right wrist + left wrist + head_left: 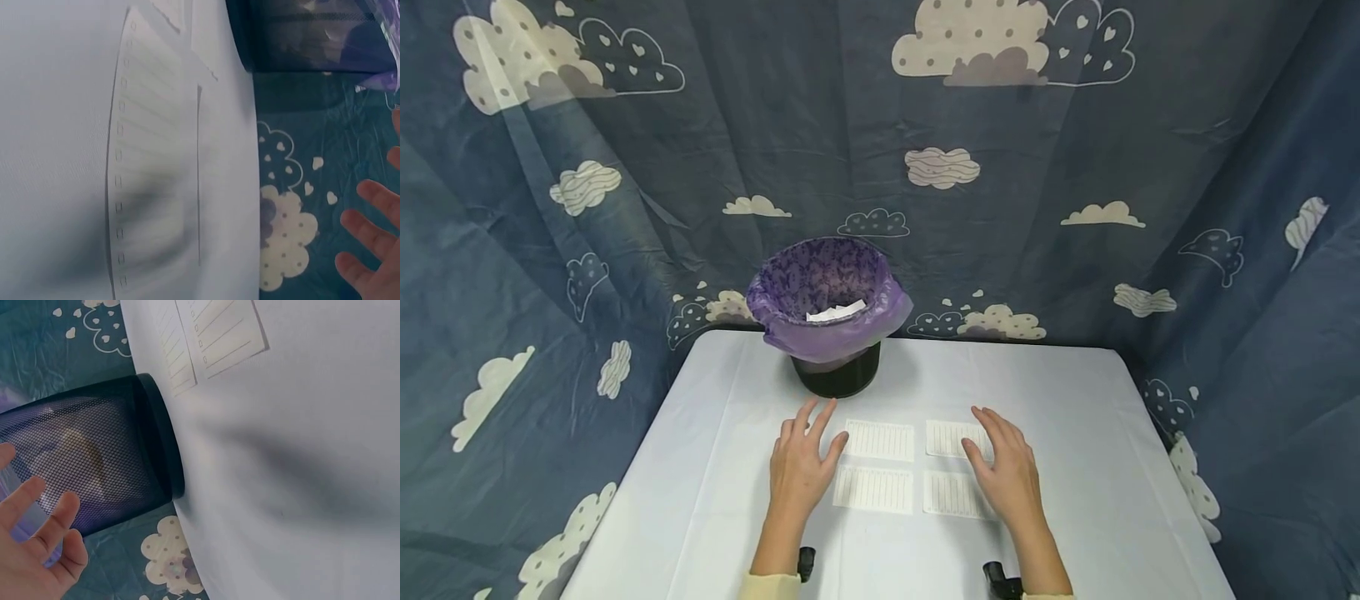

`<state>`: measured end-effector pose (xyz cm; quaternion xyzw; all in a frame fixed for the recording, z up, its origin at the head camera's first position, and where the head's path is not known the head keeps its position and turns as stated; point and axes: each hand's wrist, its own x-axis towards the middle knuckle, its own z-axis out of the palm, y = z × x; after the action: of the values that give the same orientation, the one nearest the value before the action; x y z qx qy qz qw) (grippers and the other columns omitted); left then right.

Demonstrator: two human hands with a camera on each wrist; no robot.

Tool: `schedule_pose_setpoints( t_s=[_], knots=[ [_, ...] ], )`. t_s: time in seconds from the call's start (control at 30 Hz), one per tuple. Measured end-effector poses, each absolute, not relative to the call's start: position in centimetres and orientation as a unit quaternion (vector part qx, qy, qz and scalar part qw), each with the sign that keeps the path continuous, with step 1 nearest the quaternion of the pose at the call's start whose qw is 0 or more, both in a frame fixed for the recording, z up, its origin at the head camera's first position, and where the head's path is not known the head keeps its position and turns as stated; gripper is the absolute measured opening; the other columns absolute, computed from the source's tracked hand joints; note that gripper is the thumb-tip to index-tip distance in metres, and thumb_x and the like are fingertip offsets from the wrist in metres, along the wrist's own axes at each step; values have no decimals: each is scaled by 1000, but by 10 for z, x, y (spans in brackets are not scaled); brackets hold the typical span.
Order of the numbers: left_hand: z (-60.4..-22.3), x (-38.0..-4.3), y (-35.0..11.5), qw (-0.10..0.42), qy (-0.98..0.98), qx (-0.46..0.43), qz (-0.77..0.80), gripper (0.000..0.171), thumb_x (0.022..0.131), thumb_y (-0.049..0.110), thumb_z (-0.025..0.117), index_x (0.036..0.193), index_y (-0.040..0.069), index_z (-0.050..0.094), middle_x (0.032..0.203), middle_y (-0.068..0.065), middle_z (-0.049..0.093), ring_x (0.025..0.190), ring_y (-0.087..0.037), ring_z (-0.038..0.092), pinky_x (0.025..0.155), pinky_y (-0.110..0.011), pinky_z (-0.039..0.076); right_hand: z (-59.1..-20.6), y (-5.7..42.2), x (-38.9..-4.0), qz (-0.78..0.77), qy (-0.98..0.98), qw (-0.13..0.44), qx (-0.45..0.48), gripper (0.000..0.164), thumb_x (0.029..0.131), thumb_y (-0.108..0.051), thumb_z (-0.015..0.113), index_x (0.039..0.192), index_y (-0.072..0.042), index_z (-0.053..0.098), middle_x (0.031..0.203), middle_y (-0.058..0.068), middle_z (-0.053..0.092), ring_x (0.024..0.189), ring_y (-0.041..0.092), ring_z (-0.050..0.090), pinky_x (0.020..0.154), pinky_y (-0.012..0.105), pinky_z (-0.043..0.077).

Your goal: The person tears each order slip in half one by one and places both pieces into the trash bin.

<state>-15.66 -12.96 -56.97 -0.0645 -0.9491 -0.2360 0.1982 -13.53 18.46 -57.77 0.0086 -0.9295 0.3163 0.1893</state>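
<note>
My left hand hovers over the table with its fingers spread and holds nothing. Just right of it lie two white lined paper sheets, an upper one and a lower one. A second pair, an upper sheet and a lower sheet, lies by my right hand, which partly covers them in the head view. That hand is spread too, with nothing in it. Beyond the left fingertips stands a black mesh wastebasket. In the right wrist view, small printed boxes line the edge of a sheet.
A purple bag lines the wastebasket and folds over its rim; white paper pieces show inside. The white-covered table ends at a dark blue curtain with cloud prints. Black wrist cameras sit under both forearms.
</note>
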Motion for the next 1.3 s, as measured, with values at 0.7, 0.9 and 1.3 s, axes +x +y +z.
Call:
schedule_pose_setpoints(
  t_s=[0.7,0.9,1.3],
  knots=[
    [-582,-145,-113,196,-951,-100,-220,52,93,39,82,141,26,68,143,-5,66,97,-28,70,66,-39,56,-585,151,-131,349,-920,177,31,51,95,-26,81,142,-16,66,140,14,69,131,38,64,104,61,55],
    [-585,-146,-111,181,-954,-101,-217,53,94,41,81,143,27,66,142,-2,67,105,-27,72,73,-41,60,-589,142,-131,361,-915,176,37,50,93,-23,83,140,-15,67,138,12,71,127,36,68,102,58,57],
    [-592,-145,-103,162,-958,-107,-213,49,92,39,84,137,25,70,133,-1,70,105,-25,73,75,-40,61,-599,127,-130,381,-910,152,51,49,91,-17,85,137,-15,69,131,8,75,113,27,74,95,49,61]
  ],
)
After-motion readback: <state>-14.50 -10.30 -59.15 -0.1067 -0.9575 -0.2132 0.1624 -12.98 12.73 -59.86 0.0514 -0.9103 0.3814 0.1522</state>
